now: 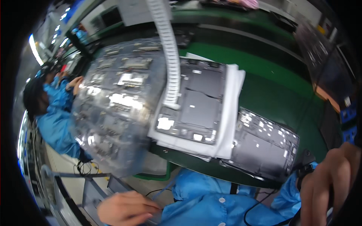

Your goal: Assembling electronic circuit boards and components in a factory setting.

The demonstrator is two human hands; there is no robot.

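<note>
My left hand (127,208), smeared by motion, is low on the left, beside a grey metal frame and below the bench edge. What its fingers do is unclear. My right hand (327,184) is raised close at the lower right, fingers bent downward; whether they hold anything is hidden. In front of me a dark flat device housing (201,101) with a short black cable lies on white foam sheets (234,113). A second dark housing (264,150), dotted with small white pieces, lies to its right, near my right hand. Neither hand touches the housings.
Clear plastic trays (117,98) of small metal parts are on the left. A white perforated strip (169,49) hangs down beside the first housing. Beneath is a green bench mat (271,90). Two people in blue (56,116) work at far left. A grey metal frame (83,192) stands below.
</note>
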